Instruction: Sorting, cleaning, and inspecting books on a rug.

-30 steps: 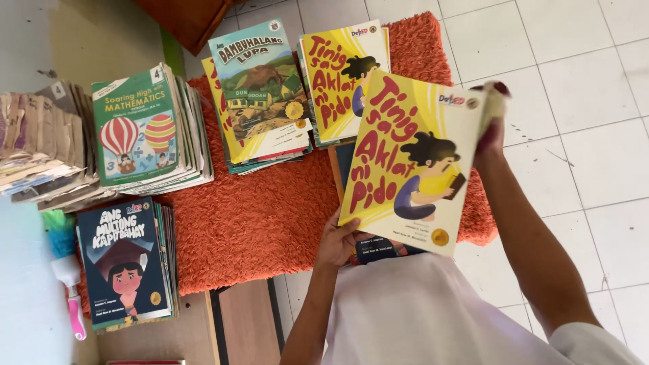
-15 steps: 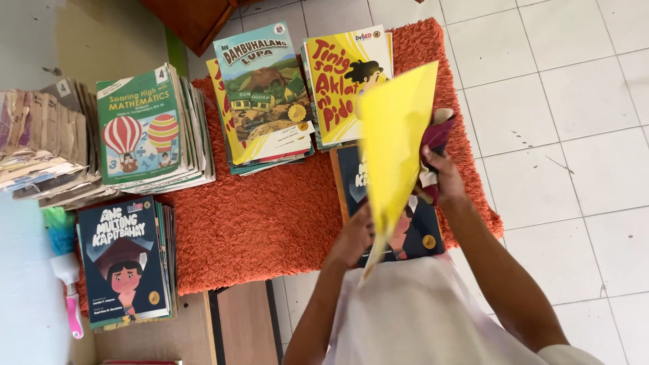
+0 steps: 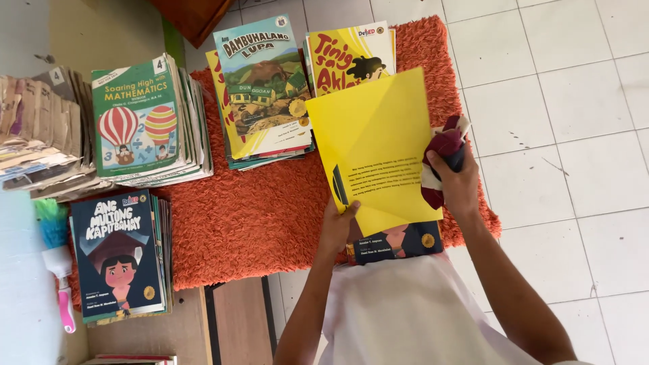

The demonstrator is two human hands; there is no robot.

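Note:
My left hand (image 3: 337, 226) grips the lower left edge of a thin yellow book (image 3: 378, 149), which shows its plain yellow back cover with a block of small text. My right hand (image 3: 454, 181) is closed on a dark red and white cloth (image 3: 443, 157) pressed against the book's right edge. Under the yellow book lies a dark blue book (image 3: 395, 243), only its lower strip showing. All of this is above an orange shaggy rug (image 3: 257, 216).
Stacks of books stand around the rug: a yellow-cover stack (image 3: 351, 54) and a landscape-cover stack (image 3: 263, 88) at the top, a green maths stack (image 3: 138, 118) at left, a dark blue stack (image 3: 118, 253) below it. Worn brown folders (image 3: 34, 135) and a small brush (image 3: 57, 270) lie far left. White tiles (image 3: 561, 135) spread to the right.
The yellow book was held front cover up, then turned edge-on, and now shows its back cover. My right hand with the cloth came down to its right edge.

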